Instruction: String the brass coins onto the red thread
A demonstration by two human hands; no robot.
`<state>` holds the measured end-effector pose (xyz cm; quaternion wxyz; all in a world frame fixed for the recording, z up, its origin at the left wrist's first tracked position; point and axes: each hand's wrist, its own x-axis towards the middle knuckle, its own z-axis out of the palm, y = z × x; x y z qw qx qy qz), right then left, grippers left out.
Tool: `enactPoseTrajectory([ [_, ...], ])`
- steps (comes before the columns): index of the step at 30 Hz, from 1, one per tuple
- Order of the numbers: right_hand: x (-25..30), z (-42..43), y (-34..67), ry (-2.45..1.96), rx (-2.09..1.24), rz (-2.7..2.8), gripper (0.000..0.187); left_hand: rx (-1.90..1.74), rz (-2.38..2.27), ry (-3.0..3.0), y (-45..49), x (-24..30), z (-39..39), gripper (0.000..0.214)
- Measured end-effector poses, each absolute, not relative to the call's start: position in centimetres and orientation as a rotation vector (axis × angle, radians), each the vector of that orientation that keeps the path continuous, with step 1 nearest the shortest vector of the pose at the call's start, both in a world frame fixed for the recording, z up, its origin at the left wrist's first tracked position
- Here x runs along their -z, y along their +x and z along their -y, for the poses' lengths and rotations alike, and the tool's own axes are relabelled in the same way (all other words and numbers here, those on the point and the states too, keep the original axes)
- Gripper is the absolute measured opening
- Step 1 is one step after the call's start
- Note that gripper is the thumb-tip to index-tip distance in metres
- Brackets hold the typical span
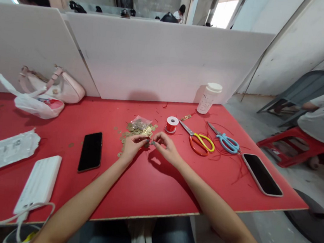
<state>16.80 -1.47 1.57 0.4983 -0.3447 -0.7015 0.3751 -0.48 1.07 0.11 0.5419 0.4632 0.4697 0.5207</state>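
My left hand (134, 145) is closed in a pinch just above the table, at the near right side of a pile of brass-coloured coins with holes (125, 135). Fingertip to fingertip with it, my right hand (167, 149) pinches too. Something small and dark, with a trace of red, shows between the fingertips; its kind is too small to tell. A clear plastic bag (141, 122) lies on the coins. Beyond my right hand stands a white spool of red thread (171, 125).
Scissors with red and yellow handles (202, 143), blue-handled scissors (226, 142), loose red thread and a phone (262, 174) lie right. A white cup (209, 99) stands by the partition (162, 63). Left are another phone (90, 152), a power bank (38, 183) and a handbag (69, 86).
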Motion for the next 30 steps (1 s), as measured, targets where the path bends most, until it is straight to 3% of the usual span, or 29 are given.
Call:
enactPoseTrajectory([
  [14,-2.0,0.0,18.6,-0.998,-0.92,1.386,0.023,-1.057,-0.998,1.531,0.0,-0.9,0.2,0.009],
  [26,0.2,-0.8,17.8,-1.102,-0.969,1.359,0.02,-1.059,-0.905,1.445,0.4,-1.5,0.9,0.022],
  [30,-0.4,-0.8,18.1,-1.023,-1.188,1.073,0.025,-0.973,-0.938,1.361,0.5,-1.2,0.7,0.023],
])
